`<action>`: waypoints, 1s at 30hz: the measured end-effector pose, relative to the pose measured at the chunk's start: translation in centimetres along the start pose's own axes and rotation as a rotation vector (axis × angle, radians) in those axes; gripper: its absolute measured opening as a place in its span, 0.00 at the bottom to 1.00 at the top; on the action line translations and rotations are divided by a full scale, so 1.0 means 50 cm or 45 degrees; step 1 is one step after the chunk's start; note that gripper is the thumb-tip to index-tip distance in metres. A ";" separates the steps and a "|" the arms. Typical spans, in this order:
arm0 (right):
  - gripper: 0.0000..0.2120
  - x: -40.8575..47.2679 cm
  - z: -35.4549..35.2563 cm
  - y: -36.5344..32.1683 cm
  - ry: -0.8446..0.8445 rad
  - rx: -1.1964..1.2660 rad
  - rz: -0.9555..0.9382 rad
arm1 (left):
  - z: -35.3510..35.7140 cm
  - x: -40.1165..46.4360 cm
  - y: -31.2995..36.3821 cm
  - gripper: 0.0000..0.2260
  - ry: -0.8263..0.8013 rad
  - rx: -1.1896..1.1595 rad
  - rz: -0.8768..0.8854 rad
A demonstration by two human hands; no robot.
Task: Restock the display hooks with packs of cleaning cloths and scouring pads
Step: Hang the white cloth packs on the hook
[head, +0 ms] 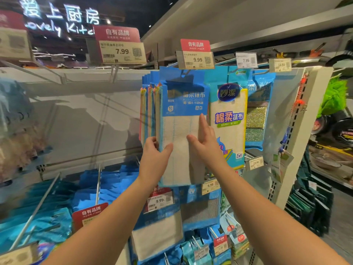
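A stack of blue-topped cleaning cloth packs (181,119) hangs from the hook (184,72) under the 9.99 price tag (194,59). My left hand (156,155) grips the lower left edge of the stack, thumb across the front pack. My right hand (205,138) lies flat against the front pack's right side with fingers straight and pointing up. To the right hangs a yellow-edged cloth pack (229,121), and behind it a pack of scouring pads (257,115).
Empty hooks (114,73) stick out from the grey back panel at the upper left. Below hang more blue cloth packs (107,190) and price tags (159,200). A white perforated upright (298,131) ends the bay on the right, with an aisle of other goods beyond.
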State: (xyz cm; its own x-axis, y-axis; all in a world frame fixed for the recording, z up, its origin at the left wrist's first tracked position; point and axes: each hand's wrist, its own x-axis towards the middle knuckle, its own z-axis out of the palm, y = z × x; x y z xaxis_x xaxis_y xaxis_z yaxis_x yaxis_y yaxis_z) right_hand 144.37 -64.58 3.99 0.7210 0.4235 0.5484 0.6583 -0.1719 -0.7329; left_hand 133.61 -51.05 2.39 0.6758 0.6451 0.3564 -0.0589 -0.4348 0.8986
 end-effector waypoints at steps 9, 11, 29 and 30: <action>0.36 0.035 0.020 -0.002 -0.040 -0.100 0.133 | 0.009 0.052 -0.025 0.19 -0.066 0.013 0.004; 0.36 0.027 0.021 -0.013 -0.014 -0.100 0.149 | 0.006 0.054 -0.028 0.20 -0.083 0.023 0.006; 0.21 -0.310 0.000 -0.143 -0.053 -0.508 0.335 | -0.236 -0.237 -0.017 0.10 -0.343 0.359 -0.017; 0.20 -0.353 0.007 -0.162 -0.101 -0.505 0.335 | -0.266 -0.278 -0.023 0.08 -0.354 0.397 -0.015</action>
State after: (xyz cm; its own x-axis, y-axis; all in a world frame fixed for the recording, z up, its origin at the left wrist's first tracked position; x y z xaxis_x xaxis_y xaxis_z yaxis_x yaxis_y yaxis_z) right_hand 126.23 -70.35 0.12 0.8658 0.3839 0.3210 0.4983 -0.6020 -0.6239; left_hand 114.50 -51.18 -0.19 0.8505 0.4752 0.2255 0.1463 -0.6255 0.7664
